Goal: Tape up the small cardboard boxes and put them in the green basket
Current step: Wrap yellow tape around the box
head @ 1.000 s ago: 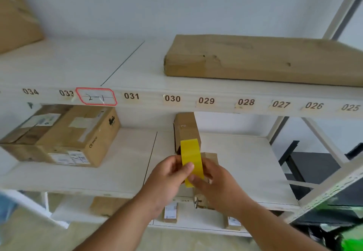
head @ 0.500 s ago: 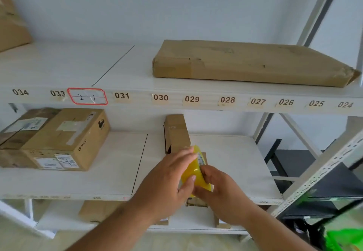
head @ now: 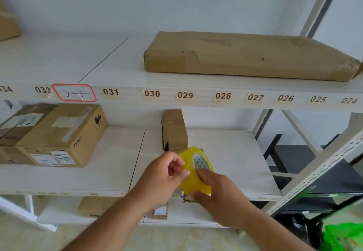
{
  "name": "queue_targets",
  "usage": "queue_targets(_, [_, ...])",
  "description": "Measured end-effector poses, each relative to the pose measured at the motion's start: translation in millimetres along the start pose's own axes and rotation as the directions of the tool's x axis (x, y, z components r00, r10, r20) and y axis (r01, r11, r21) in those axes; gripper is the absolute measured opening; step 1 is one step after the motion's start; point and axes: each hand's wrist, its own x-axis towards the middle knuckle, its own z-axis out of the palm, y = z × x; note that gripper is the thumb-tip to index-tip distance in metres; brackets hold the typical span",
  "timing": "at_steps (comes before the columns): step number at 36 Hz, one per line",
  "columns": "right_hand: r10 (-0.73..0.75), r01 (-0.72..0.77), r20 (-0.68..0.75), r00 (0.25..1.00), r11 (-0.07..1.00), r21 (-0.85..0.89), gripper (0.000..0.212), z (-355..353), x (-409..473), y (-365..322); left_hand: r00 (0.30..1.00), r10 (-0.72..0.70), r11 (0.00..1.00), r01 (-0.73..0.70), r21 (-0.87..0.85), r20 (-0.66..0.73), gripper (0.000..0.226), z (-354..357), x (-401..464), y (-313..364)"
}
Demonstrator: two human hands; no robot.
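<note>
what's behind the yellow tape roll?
Behind the yellow tape roll a narrow upright cardboard box stands on the middle shelf. Its lower front corner is covered by the roll.

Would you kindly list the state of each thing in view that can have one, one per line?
Yellow tape roll: held in both hands, off the shelf.
Right hand: grip closed around the roll.
Left hand: thumb and finger pinching at the roll's edge.
Narrow upright box: standing on the middle shelf, its lower flap looks open.
Long flat box: lying closed on the top shelf, right corner torn.
Large labelled box: taped shut.
Green basket: only partly visible, contents unclear.
</note>
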Motion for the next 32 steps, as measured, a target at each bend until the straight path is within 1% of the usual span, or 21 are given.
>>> queue_targets(3, [0.019, -0.018, 0.044, 0.999, 0.999, -0.033, 0.022, 0, 1, -1, 1.000, 0.007, 1.000, -0.006, 0.030, -0.002, 0.009, -1, -1, -7])
queue_targets(4, [0.032, -0.029, 0.057, 0.998, 0.999, -0.039, 0.024, 1, 1, 0, 1.000, 0.028, 0.998, -0.027, 0.065, -0.013, 0.010, -1, -2, -9])
queue_targets(6, [0.052, -0.052, 0.075, 0.996, 0.999, -0.009, 0.025, 5, 1, 2, 0.992, 0.116, 0.980, -0.108, 0.165, -0.039, 0.012, 1, -5, -15])
queue_targets(9, [0.111, -0.118, 0.092, 0.989, 0.991, 0.066, 0.028, 11, 3, 5, 0.952, 0.300, 0.884, -0.256, 0.392, -0.054, 0.016, 6, -8, -22])
queue_targets(10, [0.125, -0.137, 0.100, 0.987, 0.983, 0.119, 0.028, 12, 3, 3, 0.938, 0.345, 0.851, -0.291, 0.438, -0.047, 0.017, 6, -8, -23])
queue_targets(12, [0.154, -0.179, 0.120, 0.981, 0.954, 0.239, 0.030, 13, 4, -1, 0.917, 0.398, 0.805, -0.330, 0.493, -0.036, 0.019, 4, -9, -19])
queue_targets(14, [0.206, -0.226, 0.101, 0.973, 0.931, 0.286, 0.037, 15, 7, -4, 0.890, 0.456, 0.762, -0.383, 0.523, -0.013, 0.023, 1, -8, -5])
queue_targets(16, [0.306, -0.307, 0.054, 0.950, 0.894, 0.326, 0.044, 16, 10, -2, 0.879, 0.476, 0.740, -0.420, 0.525, 0.032, 0.025, -6, -4, 12])
queue_targets(17, [0.350, -0.341, 0.036, 0.936, 0.877, 0.339, 0.047, 17, 11, -1, 0.901, 0.431, 0.771, -0.395, 0.500, 0.046, 0.022, -9, 2, 16])
queue_targets(18, [0.370, -0.354, 0.019, 0.929, 0.873, 0.335, 0.050, 17, 11, 0, 0.936, 0.350, 0.832, -0.332, 0.445, 0.043, 0.020, -13, 9, 16])
queue_targets(20, [0.401, -0.374, -0.011, 0.916, 0.863, 0.340, 0.059, 19, 12, 4, 0.990, 0.130, 0.958, -0.137, 0.253, 0.045, 0.014, -23, 27, 14])
queue_targets(21, [0.427, -0.391, -0.025, 0.904, 0.847, 0.361, 0.062, 20, 12, 5, 0.997, 0.035, 0.988, -0.044, 0.150, 0.062, 0.012, -27, 34, 11])
queue_targets(22, [0.451, -0.406, -0.035, 0.892, 0.832, 0.377, 0.065, 22, 12, 4, 0.996, -0.038, 0.998, 0.033, 0.062, 0.085, 0.008, -30, 39, 8])
queue_targets(23, [0.473, -0.423, -0.044, 0.880, 0.822, 0.380, 0.070, 25, 13, 3, 0.990, -0.081, 0.997, 0.081, 0.004, 0.112, 0.006, -32, 42, 5])
queue_targets(25, [0.499, -0.442, -0.067, 0.864, 0.816, 0.374, 0.081, 28, 12, -1, 0.979, -0.121, 0.989, 0.134, -0.068, 0.164, 0.010, -34, 45, 2])
queue_targets(26, [0.506, -0.446, -0.080, 0.859, 0.815, 0.371, 0.081, 30, 13, -1, 0.972, -0.140, 0.982, 0.161, -0.098, 0.191, 0.015, -33, 45, 1])
queue_targets(28, [0.515, -0.444, -0.115, 0.850, 0.816, 0.371, 0.065, 33, 13, 0, 0.958, -0.177, 0.969, 0.210, -0.131, 0.226, 0.018, -31, 46, -6])
queue_targets(30, [0.524, -0.443, -0.140, 0.840, 0.812, 0.380, 0.056, 35, 12, 2, 0.952, -0.205, 0.973, 0.223, -0.058, 0.227, 0.010, -27, 48, -13])
queue_targets(32, [0.533, -0.455, -0.128, 0.837, 0.806, 0.379, 0.056, 36, 12, 5, 0.955, -0.215, 0.977, 0.213, 0.031, 0.205, 0.003, -23, 49, -18])
